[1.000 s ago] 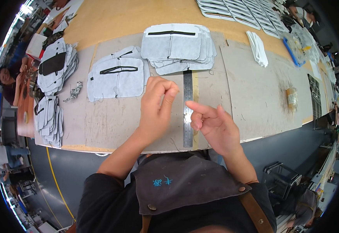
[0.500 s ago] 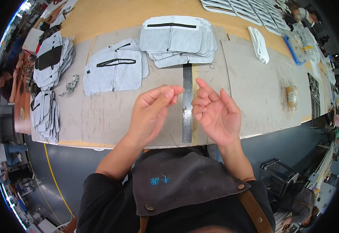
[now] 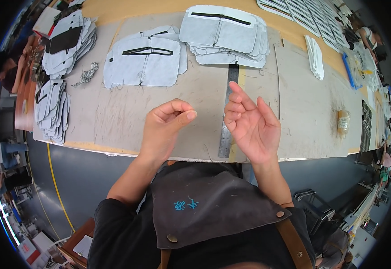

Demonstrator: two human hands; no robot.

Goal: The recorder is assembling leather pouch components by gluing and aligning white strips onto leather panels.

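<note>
My left hand (image 3: pixel 162 132) hovers above the near part of the table, thumb and forefinger pinched together. Whatever might be between those fingertips is too small to make out. To its right, my right hand (image 3: pixel 254 127) is held palm up with spread, partly curled fingers and nothing in it. Partly behind that hand a steel ruler (image 3: pixel 224 145) lies lengthwise, its far end against a stack of pale fabric panels (image 3: pixel 222 33) with a black slot on top. Left of this stack sit a few similar panels (image 3: pixel 153 71), the top one with a black-edged opening.
More panel piles (image 3: pixel 67 45) stand at the left, beside a crumpled silvery clump (image 3: pixel 87 75). Toward the right are folded white strips (image 3: pixel 314 58), a blue tray (image 3: pixel 351 71) and a bottle of yellowish stuff (image 3: pixel 343 122). Panels in rows (image 3: pixel 309 20) lie far right. Other people are at the edges.
My left hand has drawn leftward, away from my right hand, still pinched. My right hand keeps nearly the same pose. The whole view has shifted, so the table's things sit higher and mostly further right.
</note>
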